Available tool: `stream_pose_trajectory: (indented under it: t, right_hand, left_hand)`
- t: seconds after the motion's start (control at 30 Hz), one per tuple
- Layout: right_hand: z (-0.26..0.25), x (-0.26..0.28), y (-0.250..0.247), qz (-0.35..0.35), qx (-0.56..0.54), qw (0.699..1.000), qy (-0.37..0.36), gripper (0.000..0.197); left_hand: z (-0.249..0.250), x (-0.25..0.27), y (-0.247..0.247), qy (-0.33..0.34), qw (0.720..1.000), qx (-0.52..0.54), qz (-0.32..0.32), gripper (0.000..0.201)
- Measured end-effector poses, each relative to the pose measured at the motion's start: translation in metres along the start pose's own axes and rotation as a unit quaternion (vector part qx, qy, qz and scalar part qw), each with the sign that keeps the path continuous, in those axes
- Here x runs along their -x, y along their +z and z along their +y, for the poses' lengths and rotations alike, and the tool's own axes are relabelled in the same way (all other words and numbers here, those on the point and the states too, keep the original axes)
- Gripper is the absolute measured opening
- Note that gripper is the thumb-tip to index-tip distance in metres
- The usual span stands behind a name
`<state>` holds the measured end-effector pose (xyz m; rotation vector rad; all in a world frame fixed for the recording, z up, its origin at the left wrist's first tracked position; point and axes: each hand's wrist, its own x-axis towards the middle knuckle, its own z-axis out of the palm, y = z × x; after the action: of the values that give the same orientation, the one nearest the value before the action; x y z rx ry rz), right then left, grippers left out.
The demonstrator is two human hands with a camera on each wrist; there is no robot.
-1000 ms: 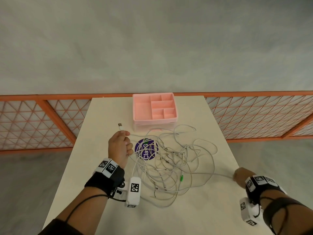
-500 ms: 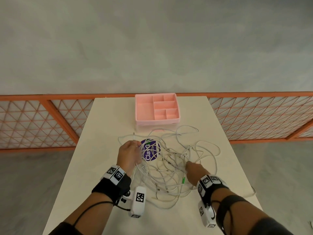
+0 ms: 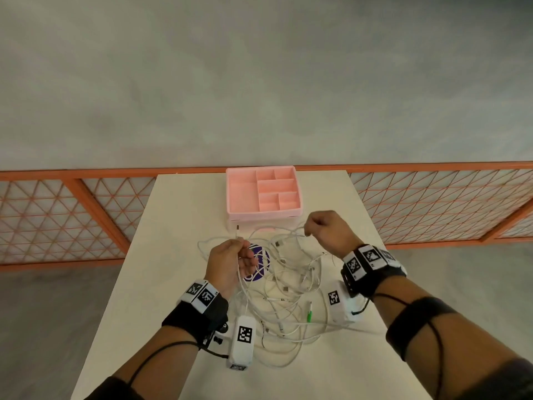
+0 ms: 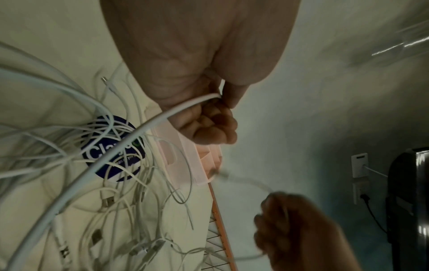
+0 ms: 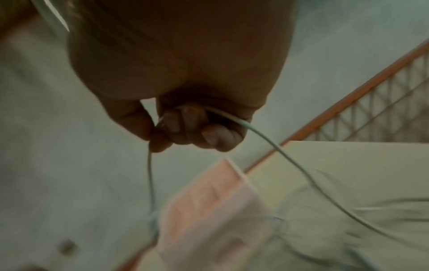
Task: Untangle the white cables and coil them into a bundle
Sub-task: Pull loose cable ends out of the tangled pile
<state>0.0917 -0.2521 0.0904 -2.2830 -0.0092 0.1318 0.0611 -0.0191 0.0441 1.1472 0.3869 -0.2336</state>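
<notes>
Right hand (image 3: 327, 232) has swung up from the middle of the tangle to just in front of the pink tray, while left hand (image 3: 229, 262) stays roughly where it was, left of the sticker. Right hand's thumb and fingers (image 5: 185, 121) pinch a thin white cable (image 5: 290, 161); one strand drops from the thumb, another runs off past the little finger toward the table. Judging by that, it is lifted high to draw this strand up and out of the pile. Left hand is a closed fist around a thicker white cable (image 4: 120, 146), which leaves the fist by the thumb and arcs down across the sticker into the heap. A plug end (image 3: 237, 227) sticks up beyond the knuckles. Likely role: anchor one end so the pull from the other hand separates loops instead of dragging the whole mess.

White cables (image 3: 288, 287) are a loose knot in the middle of the table (image 3: 178, 226), between the two forearms, covering a round purple sticker (image 3: 259, 262). Several USB plugs show among them, plus one green connector (image 3: 309, 310) near the right wrist. No coil formed yet; untangling looks early. Pink compartment tray (image 3: 264, 192) sits at the far edge, touching no cable that I can tell. Orange lattice railing (image 3: 86, 215) runs behind.
</notes>
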Motion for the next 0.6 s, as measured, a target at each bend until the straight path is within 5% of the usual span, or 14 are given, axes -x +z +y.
stream_pose_trajectory:
  t: [0.13,0.37,0.6]
  right_hand:
    - [-0.044,-0.003,0.007,0.043,-0.147,0.987,-0.058,0.02]
    - [-0.041,0.016,0.075,-0.084,-0.096,0.989,-0.07,0.014]
    - [-0.037,0.029,0.089,-0.113,-0.088,0.987,-0.074,0.012]
  left_hand:
    - [0.006,0.003,0.012,-0.005,0.999,0.043,-0.029,0.027]
    - [0.012,0.001,0.017,0.001,0.993,0.111,-0.037,0.027]
    - [0.015,0.0,0.012,0.019,0.993,0.113,-0.011,0.022]
